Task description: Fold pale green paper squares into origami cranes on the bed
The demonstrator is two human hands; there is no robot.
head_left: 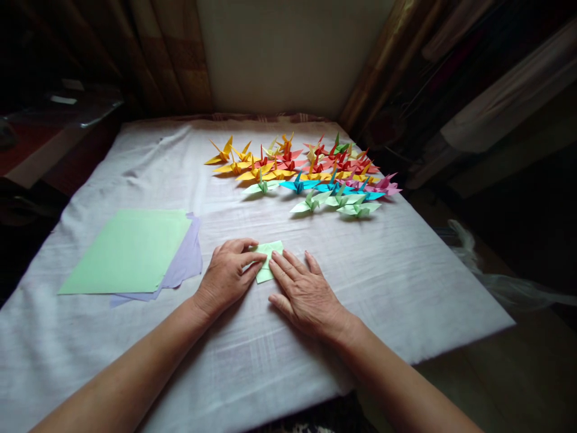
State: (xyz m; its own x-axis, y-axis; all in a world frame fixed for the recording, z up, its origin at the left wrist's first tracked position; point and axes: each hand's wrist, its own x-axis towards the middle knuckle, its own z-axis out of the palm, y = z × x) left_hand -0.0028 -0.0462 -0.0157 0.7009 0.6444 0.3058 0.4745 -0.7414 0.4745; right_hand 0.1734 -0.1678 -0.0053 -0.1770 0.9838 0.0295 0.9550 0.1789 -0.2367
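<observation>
A small piece of folded light green paper [271, 248] lies flat on the white cloth between my hands. My left hand [229, 267] holds it at its left side, with curved fingers and the thumb close to the index finger. On the right edge of the paper rest the fingertips of my right hand [306, 291], which lies flat with its fingers stretched out. Part of the folded paper is hidden under my fingers.
Left of my hands lies a stack of light green sheets [130, 249] over purple sheets [183, 258]. Beyond stand several folded paper cranes, among them yellow [220, 155], blue [298, 184] and pale green [311, 203] ones. The cloth-covered table [383, 258] ends at right.
</observation>
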